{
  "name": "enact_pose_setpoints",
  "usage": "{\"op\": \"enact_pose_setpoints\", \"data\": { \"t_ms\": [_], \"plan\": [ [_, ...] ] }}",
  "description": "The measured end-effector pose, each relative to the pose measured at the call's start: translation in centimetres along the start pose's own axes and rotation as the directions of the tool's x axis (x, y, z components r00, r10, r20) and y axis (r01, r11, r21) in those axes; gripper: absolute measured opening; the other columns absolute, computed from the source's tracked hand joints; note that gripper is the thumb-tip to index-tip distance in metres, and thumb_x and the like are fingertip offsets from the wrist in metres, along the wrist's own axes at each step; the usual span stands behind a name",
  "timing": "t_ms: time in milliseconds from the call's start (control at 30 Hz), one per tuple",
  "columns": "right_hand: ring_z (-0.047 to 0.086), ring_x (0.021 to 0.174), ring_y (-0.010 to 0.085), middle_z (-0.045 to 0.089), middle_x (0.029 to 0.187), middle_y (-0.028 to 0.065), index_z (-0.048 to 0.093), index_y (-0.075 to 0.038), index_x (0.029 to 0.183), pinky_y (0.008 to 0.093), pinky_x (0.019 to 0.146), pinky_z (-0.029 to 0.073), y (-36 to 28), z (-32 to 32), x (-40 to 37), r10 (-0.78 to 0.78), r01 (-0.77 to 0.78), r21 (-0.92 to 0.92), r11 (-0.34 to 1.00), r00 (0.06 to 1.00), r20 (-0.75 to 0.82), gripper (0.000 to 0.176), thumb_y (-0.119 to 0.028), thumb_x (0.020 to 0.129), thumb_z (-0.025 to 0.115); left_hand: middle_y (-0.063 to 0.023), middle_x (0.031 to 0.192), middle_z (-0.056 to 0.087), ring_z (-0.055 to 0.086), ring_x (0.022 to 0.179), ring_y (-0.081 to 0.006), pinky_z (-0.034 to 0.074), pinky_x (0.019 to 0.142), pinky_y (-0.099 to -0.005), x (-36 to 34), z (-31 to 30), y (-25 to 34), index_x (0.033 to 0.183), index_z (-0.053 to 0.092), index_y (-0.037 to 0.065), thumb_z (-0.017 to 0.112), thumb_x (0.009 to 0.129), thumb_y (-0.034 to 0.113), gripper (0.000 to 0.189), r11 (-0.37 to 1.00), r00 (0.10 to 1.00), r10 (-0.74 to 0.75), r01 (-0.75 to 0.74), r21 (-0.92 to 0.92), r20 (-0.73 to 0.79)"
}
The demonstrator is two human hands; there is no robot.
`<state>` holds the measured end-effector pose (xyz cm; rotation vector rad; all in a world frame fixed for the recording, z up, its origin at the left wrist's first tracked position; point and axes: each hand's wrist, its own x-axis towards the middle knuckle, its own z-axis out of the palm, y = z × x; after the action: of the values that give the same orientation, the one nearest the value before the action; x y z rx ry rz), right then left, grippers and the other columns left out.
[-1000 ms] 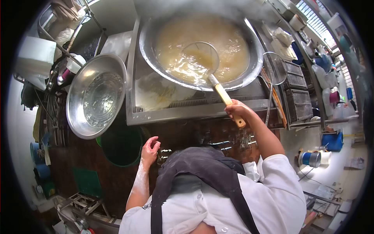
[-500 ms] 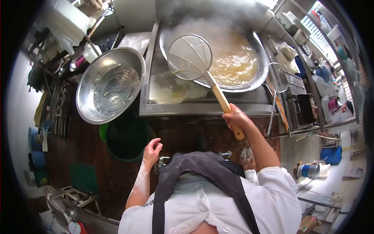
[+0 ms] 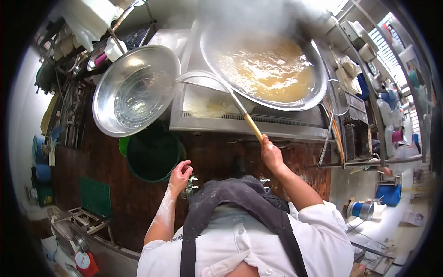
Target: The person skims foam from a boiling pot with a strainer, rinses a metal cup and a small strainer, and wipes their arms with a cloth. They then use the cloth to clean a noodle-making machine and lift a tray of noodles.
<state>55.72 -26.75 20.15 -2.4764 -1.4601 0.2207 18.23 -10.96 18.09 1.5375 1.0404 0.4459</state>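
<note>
My right hand is closed around the wooden handle of a mesh skimmer. The skimmer's round head now shows nearly edge-on, overlapping the right rim of a large metal basin in this view. Behind it, a wide wok holds bubbling, golden-brown liquid under thick steam. My left hand hangs by my apron with loosely bent fingers and nothing in it. White powder coats the left forearm. Below the basin stands a dark green bin, close to my left hand.
The metal stove top spans the front, with a pale wet patch beside the wok. A second wire strainer leans at the right, next to a metal rack. A red scale sits at lower left.
My right hand has swung the skimmer left and turned its head from face-on to nearly edge-on, away from the wok towards the basin. My left hand stays almost in place.
</note>
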Motion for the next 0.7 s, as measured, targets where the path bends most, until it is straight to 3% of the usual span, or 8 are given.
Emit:
{"op": "enact_pose_setpoints", "data": {
  "t_ms": [100, 200, 300, 433, 467, 533, 600, 700],
  "plan": [
    [0.066, 0.078, 0.0425, 0.066, 0.091, 0.0240, 0.044, -0.006, 0.133, 0.0529, 0.066, 0.053, 2.3, 0.6, 2.4, -0.022, 0.027, -0.040, 0.999, 0.991, 0.130, 0.036, -0.015, 0.098, 0.045, -0.0064, 0.092, 0.069, 0.065, 0.082, -0.0135, 0.052, 0.076, -0.0285, 1.7, 1.8, 1.6, 0.120, 0.062, 0.000, 0.065, 0.091, 0.014, 0.032, 0.999, 0.998, -0.032, 0.034, -0.033, 0.048],
    [0.065, 0.078, 0.0446, 0.066, 0.087, 0.0241, 0.045, -0.010, 0.128, 0.0552, 0.067, 0.051, 1.9, -4.6, 4.5, -0.040, 0.040, 0.201, 0.979, 0.999, -0.006, 0.035, -0.015, 0.095, 0.053, -0.0069, 0.092, 0.068, 0.065, 0.083, -0.0145, 0.052, 0.077, -0.0292, 3.9, 3.5, 3.4, 0.119, 0.062, 0.000, 0.065, 0.091, 0.014, 0.032, 0.999, 0.998, -0.043, 0.043, 0.012, 0.038],
    [0.064, 0.078, 0.0466, 0.066, 0.082, 0.0236, 0.046, -0.013, 0.125, 0.0572, 0.067, 0.050, 4.9, -7.5, 7.9, 0.107, -0.104, 0.289, 0.952, 0.994, 0.005, 0.038, -0.015, 0.090, 0.061, -0.0071, 0.091, 0.068, 0.065, 0.082, -0.0147, 0.052, 0.077, -0.0289, 6.3, 5.3, 5.3, 0.118, 0.063, 0.000, 0.065, 0.091, 0.013, 0.031, 0.997, 0.998, -0.065, 0.065, 0.049, 0.011],
    [0.066, 0.078, 0.0477, 0.067, 0.084, 0.0272, 0.047, -0.010, 0.132, 0.0537, 0.066, 0.052, 15.2, -9.6, 15.9, 0.261, -0.210, 0.281, 0.936, 0.953, -0.157, 0.045, -0.021, 0.092, 0.064, -0.0067, 0.089, 0.068, 0.065, 0.078, -0.0131, 0.055, 0.073, -0.0277, 9.2, 7.8, 7.5, 0.118, 0.061, -0.001, 0.064, 0.092, 0.012, 0.029, 0.996, 0.996, -0.064, 0.068, 0.060, -0.058],
    [0.067, 0.080, 0.0455, 0.068, 0.085, 0.0277, 0.047, -0.007, 0.133, 0.0515, 0.066, 0.054, 16.5, -11.3, 18.0, 0.329, -0.212, 0.424, 0.881, 0.917, -0.226, 0.045, -0.022, 0.093, 0.062, -0.0078, 0.091, 0.068, 0.065, 0.079, -0.0129, 0.056, 0.073, -0.0278, 9.8, 8.1, 7.4, 0.119, 0.061, -0.002, 0.064, 0.092, 0.012, 0.030, 0.998, 0.997, -0.038, 0.041, 0.053, -0.072],
    [0.069, 0.084, 0.0427, 0.069, 0.091, 0.0266, 0.042, -0.005, 0.139, 0.0486, 0.068, 0.056, 20.9, -14.1, 22.7, 0.491, -0.437, 0.274, 0.857, 0.854, -0.173, 0.051, -0.023, 0.095, 0.059, -0.0083, 0.092, 0.068, 0.065, 0.080, -0.0129, 0.056, 0.073, -0.0279, 10.3, 8.8, 7.9, 0.119, 0.060, -0.002, 0.064, 0.093, 0.012, 0.030, 0.994, 0.988, -0.110, 0.109, -0.013, -0.108],
    [0.068, 0.090, 0.0439, 0.068, 0.095, 0.0291, 0.052, 0.001, 0.127, 0.0503, 0.075, 0.054, 24.1, -16.8, 27.1, 0.609, -0.540, 0.323, 0.777, 0.775, -0.170, 0.040, -0.024, 0.095, 0.054, -0.0059, 0.088, 0.067, 0.063, 0.076, -0.0111, 0.053, 0.072, -0.0263, 10.0, 9.5, 8.6, 0.121, 0.058, -0.004, 0.063, 0.093, 0.012, 0.032, 0.984, 0.974, -0.174, 0.168, -0.051, -0.147],
    [0.064, 0.094, 0.0493, 0.067, 0.094, 0.0327, 0.045, 0.007, 0.119, 0.0523, 0.081, 0.053, 33.6, -16.2, 34.5, 0.528, -0.551, -0.017, 0.835, 0.808, -0.260, 0.035, -0.017, 0.094, 0.046, -0.0048, 0.088, 0.066, 0.062, 0.076, -0.0109, 0.053, 0.072, -0.0260, 8.5, 10.0, 7.4, 0.121, 0.059, -0.004, 0.063, 0.093, 0.013, 0.033, 0.967, 0.950, -0.256, 0.248, -0.064, -0.180]
  ]
}}
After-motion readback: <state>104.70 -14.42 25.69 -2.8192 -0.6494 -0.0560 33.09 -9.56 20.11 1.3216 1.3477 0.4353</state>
